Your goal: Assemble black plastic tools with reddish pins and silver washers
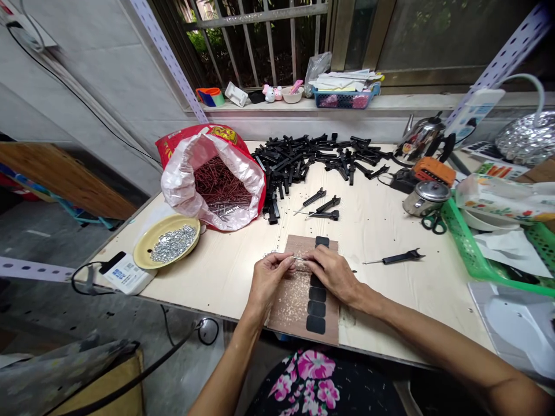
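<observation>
Currently: left hand (272,278) pinches the left end of a slim metallic piece (299,259), fingertips together | right hand (333,274) pinches its right end, partly hidden | piece between both, equally near, long axis roughly left-right, over far half of brown board (332,323)

No text is readable; print on the red bag (177,140) and the white box (129,274) left of it blurs.

2 bare forearms (411,329) angle inward; the left hand (271,277) and right hand (333,273) nearly meet, both pinching.
</observation>
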`<state>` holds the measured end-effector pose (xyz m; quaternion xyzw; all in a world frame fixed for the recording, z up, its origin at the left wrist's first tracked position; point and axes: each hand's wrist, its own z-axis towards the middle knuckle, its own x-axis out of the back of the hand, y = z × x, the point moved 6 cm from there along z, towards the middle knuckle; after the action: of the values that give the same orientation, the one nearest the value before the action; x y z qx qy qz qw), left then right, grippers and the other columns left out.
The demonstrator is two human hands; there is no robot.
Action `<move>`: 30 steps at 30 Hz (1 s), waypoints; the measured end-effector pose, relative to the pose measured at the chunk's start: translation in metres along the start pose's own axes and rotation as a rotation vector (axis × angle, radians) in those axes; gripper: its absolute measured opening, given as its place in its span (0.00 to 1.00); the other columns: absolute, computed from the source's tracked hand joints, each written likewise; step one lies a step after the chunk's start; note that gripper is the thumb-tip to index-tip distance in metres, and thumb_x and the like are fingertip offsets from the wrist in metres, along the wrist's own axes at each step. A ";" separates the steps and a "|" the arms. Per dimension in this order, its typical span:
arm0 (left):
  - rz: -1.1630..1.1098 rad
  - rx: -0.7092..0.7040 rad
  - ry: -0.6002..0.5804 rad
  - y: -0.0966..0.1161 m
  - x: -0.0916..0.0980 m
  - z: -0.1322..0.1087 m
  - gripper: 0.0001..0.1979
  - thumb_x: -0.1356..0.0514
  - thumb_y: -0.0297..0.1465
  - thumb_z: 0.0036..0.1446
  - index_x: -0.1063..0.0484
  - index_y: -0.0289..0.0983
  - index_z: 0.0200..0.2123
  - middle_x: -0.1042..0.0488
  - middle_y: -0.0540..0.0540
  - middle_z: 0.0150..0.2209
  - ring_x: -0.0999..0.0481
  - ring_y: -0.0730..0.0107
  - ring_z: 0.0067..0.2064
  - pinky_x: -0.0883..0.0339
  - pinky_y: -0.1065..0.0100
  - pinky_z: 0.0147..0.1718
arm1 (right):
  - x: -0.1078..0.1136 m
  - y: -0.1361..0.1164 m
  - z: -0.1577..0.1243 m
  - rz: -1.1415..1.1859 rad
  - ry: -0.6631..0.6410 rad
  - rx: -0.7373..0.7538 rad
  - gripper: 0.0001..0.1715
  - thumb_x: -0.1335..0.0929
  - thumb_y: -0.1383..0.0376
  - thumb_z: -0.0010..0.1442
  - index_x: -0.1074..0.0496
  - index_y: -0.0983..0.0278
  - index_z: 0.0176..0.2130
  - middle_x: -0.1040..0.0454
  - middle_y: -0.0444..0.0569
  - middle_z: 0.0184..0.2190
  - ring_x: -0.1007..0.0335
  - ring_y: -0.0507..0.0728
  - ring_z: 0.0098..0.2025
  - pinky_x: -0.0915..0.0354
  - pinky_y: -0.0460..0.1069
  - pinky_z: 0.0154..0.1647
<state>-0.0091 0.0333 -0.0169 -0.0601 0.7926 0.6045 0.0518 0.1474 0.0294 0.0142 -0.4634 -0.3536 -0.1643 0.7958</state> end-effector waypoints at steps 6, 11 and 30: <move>0.102 0.035 -0.060 -0.013 -0.017 0.001 0.22 0.37 0.38 0.51 0.28 0.36 0.49 0.25 0.48 0.31 0.28 0.76 0.30 0.32 0.72 0.33 | 0.037 0.045 -0.009 -0.240 0.043 -0.053 0.12 0.40 0.63 0.66 0.28 0.60 0.41 0.32 0.49 0.34 0.35 0.55 0.37 0.35 0.50 0.35; 0.286 -0.072 0.003 -0.015 -0.015 -0.001 0.21 0.41 0.40 0.54 0.28 0.34 0.48 0.31 0.51 0.25 0.34 0.78 0.22 0.38 0.75 0.21 | 0.037 0.065 -0.011 -0.413 0.001 -0.016 0.13 0.40 0.64 0.66 0.28 0.63 0.37 0.31 0.49 0.32 0.37 0.56 0.37 0.38 0.50 0.32; 0.478 -0.247 0.153 -0.011 -0.015 -0.003 0.19 0.44 0.42 0.57 0.29 0.38 0.48 0.30 0.47 0.35 0.33 0.75 0.25 0.37 0.71 0.25 | 0.020 0.039 -0.028 -0.274 -0.051 0.132 0.20 0.46 0.67 0.67 0.31 0.62 0.31 0.34 0.47 0.26 0.39 0.55 0.31 0.35 0.52 0.26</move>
<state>0.0073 0.0283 -0.0239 0.0772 0.7063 0.6853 -0.1598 0.1954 0.0268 -0.0049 -0.3615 -0.4437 -0.2359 0.7854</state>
